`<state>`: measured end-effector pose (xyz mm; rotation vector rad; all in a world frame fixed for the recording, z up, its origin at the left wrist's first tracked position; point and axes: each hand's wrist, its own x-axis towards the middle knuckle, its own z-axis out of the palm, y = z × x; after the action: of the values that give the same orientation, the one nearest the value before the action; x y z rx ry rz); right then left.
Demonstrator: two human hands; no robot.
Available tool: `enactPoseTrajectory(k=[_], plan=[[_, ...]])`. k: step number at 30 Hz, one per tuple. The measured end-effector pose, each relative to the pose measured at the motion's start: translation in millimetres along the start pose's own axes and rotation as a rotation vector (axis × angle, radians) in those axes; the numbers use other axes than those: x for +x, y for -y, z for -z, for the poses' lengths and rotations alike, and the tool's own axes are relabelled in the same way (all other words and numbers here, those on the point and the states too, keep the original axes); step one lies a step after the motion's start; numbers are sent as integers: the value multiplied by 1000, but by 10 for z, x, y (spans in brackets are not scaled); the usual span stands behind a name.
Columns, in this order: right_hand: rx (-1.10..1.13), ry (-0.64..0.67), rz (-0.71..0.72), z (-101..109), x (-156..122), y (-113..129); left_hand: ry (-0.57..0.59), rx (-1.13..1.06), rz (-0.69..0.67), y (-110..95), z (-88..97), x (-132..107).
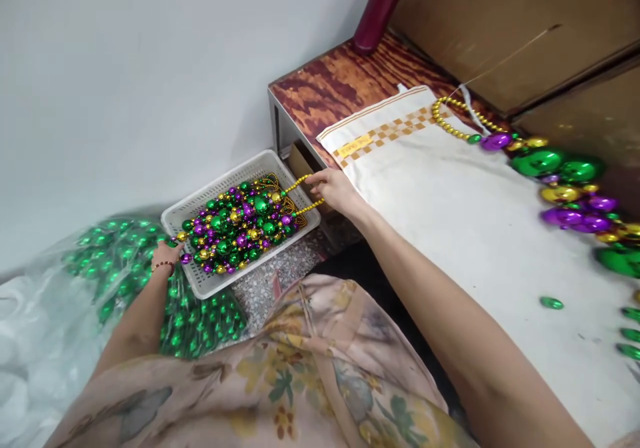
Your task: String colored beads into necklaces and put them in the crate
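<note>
A white plastic basket (203, 289) sits low by the wall, heaped with bead necklaces (235, 228) in green, purple and gold. At its right end my right hand (333, 189) is closed on the gold-bead end of a bead necklace (296, 184), which runs taut down to the pile. My left hand (167, 255), with a dark red bead bracelet at its wrist, is at the basket's left rim. Its fingers are curled at larger green, gold and purple beads at the end of the strand. The fingertips there are partly hidden.
A clear plastic bag of shiny green beads (120, 235) lies at the left. To the right, a white cloth (430, 201) covers the wooden table (330, 88). Another large-bead necklace (565, 195) and a loose green bead (551, 303) lie on it. A dark red post (377, 15) stands behind.
</note>
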<state>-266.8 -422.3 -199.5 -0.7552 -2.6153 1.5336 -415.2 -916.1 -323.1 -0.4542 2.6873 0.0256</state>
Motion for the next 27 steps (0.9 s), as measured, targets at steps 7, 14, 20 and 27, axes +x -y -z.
enactPoseTrajectory(k=[7,14,20,27], plan=[[-199,14,192,-231,101,-203,-17,-5,13,-60,-2,-64],[-267,27,224,-347,286,-368,-35,-4,-5,-273,34,-145],[-310,68,187,-362,461,-298,-81,-20,17,-578,171,-46],[-356,236,52,-379,243,-251,-22,14,-54,-960,293,-123]])
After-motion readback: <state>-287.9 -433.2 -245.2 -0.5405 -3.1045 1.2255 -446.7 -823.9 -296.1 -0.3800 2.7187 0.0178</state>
